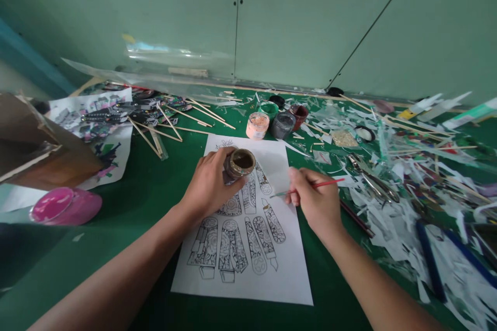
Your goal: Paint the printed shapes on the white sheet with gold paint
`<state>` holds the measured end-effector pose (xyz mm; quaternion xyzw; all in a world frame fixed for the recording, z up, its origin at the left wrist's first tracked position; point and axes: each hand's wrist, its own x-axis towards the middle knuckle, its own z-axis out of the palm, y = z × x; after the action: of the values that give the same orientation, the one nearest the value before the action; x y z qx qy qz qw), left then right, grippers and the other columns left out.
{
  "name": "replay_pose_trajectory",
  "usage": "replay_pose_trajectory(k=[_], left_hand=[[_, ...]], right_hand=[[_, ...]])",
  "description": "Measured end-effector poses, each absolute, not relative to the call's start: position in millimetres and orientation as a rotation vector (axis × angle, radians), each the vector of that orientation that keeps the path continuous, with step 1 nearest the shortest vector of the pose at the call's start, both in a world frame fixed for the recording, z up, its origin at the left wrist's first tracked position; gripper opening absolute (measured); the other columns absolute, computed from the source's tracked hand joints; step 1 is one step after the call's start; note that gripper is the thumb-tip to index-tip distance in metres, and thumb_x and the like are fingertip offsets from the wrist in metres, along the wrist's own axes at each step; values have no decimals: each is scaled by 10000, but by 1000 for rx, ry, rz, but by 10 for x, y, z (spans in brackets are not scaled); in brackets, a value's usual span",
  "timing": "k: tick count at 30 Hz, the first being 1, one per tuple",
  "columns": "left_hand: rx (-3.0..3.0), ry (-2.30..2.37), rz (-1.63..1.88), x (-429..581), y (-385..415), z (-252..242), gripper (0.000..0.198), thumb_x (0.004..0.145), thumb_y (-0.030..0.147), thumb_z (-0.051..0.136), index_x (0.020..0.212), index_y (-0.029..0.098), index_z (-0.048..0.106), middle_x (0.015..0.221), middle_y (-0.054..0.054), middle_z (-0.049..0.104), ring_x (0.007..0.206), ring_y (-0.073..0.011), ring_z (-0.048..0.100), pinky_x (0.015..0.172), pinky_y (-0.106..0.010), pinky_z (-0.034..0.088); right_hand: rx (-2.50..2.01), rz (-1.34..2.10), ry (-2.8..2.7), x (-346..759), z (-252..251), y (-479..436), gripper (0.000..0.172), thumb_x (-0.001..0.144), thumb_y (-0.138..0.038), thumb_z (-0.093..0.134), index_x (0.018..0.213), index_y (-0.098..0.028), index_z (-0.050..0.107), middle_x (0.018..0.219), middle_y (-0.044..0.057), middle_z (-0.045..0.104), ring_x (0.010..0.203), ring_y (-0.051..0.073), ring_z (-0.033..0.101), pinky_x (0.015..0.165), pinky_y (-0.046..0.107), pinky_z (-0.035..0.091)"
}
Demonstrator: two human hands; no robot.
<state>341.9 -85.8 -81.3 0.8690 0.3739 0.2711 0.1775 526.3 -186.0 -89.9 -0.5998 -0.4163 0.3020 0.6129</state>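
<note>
My left hand [209,183] is closed around a small open paint jar [239,163] with dark brown paint, held just above the upper part of a white sheet [272,279] printed with black line drawings of ornate shapes. My right hand [316,199] pinches a thin red-handled brush [328,182], its tip pointing left over the sheet's right side, a short way from the jar. The sheet lies on a green table [147,191].
Beyond the sheet stand several small paint jars [282,124], one peach [258,125], one green [268,109]. Paper scraps, pliers [370,176] and sticks litter the right side. Wooden sticks [182,116] and printed sheets lie at left, with a cardboard box [34,150] and a pink lid [64,206].
</note>
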Motion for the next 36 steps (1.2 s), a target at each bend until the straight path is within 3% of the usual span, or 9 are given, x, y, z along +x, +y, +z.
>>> replay_pose_trajectory(k=[4,12,22,29,36], left_hand=[[2510,904,778,3411,-891,-769,495,714,230,705,1157,221,484,1118,-63,615,1055,-272,545,907,-447,415],[2530,823,728,3409,-912,-732,478,708,231,691,1145,225,499,1100,-51,601,1049,-266,528,898,-422,400],[2519,871,739,3416,-899,-745,471,712,236,693,1141,225,499,1096,-52,606,1045,-269,534,898,-430,406],[2491,968,737,3429,-892,-770,488,738,235,687,1177,233,473,1132,-71,614,1056,-285,549,912,-464,419],[2448,1018,717,3430,-886,-786,457,769,267,668,1172,197,465,1108,-93,616,1016,-278,557,886,-464,447]], right_hand=[[-1191,655,-839,5279,-824,-1871,402,864,-497,505,587,-214,569,449,-22,529,374,115,527,375,265,461],[-1279,647,-896,5234,-800,-1868,340,823,-479,596,629,-204,643,521,4,623,415,115,569,380,254,474],[-1269,637,-884,5305,-818,-1886,344,840,-461,575,626,-198,631,514,0,595,423,110,555,398,249,466],[-1409,758,-981,5272,-883,-1877,468,863,-493,542,492,-210,503,358,-45,434,338,92,482,389,227,453],[-1581,673,-1058,5225,-880,-1872,478,850,-412,571,434,-211,447,338,-51,424,313,82,458,370,209,432]])
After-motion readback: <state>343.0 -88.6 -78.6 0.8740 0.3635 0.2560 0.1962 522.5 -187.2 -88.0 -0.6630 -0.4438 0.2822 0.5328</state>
